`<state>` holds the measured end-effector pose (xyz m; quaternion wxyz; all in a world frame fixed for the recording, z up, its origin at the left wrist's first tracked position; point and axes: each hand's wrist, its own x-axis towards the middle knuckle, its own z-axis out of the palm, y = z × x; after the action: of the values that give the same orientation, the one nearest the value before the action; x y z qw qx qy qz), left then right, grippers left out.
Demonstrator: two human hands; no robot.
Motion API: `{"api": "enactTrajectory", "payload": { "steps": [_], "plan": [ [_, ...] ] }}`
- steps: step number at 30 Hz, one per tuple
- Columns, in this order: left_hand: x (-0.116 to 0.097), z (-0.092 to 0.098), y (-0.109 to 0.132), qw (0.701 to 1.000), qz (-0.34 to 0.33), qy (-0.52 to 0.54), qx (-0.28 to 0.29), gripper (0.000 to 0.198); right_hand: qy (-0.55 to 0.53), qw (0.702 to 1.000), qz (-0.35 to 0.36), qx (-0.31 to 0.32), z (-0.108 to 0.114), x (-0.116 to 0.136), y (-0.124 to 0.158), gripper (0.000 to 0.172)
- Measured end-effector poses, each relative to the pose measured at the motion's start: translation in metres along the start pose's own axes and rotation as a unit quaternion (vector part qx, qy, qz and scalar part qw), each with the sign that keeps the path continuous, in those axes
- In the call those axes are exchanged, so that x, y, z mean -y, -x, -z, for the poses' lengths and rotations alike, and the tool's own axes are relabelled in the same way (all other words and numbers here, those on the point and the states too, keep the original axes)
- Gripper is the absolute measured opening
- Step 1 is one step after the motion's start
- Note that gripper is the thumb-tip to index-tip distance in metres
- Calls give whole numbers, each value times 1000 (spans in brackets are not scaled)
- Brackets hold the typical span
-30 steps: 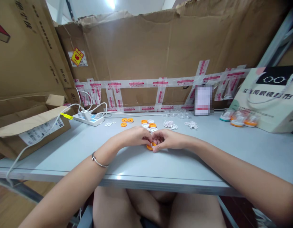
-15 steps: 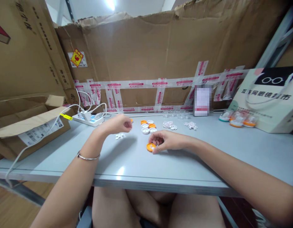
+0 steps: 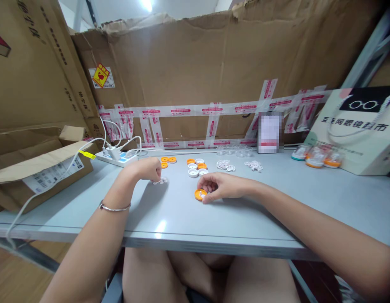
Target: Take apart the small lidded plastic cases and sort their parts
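My right hand (image 3: 220, 186) rests on the grey table (image 3: 245, 210), fingers curled, pinching an orange round cap (image 3: 200, 194) that lies flat on the surface. My left hand (image 3: 148, 168) is closed in a loose fist over a small heap of white discs (image 3: 161, 181), its fingertips down at the heap. What the fingers hold is hidden. A silver bangle (image 3: 114, 207) sits on the left wrist. Behind the hands lie more orange caps (image 3: 168, 160) and a cluster of white and orange caps (image 3: 196, 166).
White small parts (image 3: 226, 165) and clear pieces lie further back. A power strip (image 3: 117, 156) with cables is at back left, beside an open cardboard box (image 3: 40, 168). Taped cardboard walls the back. A paper bag (image 3: 359, 130) and small cases (image 3: 315, 159) stand at right.
My left hand left the orange cap, swung left and came down onto the heap of white discs. My right hand stayed on the orange cap.
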<state>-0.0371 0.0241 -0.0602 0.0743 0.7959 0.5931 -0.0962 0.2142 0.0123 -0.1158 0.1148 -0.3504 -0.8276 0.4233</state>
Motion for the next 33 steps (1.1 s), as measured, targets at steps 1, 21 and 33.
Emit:
{"api": "enactTrajectory", "payload": {
  "steps": [1,21,33],
  "plan": [
    [0,0,0,1000,-2,0,-4,16,-1,1000,0,0,0,0,0,39],
    [-68,-33,-14,905,-400,119,-77,16,-39,997,62,29,0,-8,-8,31],
    [-68,-37,-21,906,-398,125,-78,14,-33,998,56,16,1,-11,-10,32]
  ]
}}
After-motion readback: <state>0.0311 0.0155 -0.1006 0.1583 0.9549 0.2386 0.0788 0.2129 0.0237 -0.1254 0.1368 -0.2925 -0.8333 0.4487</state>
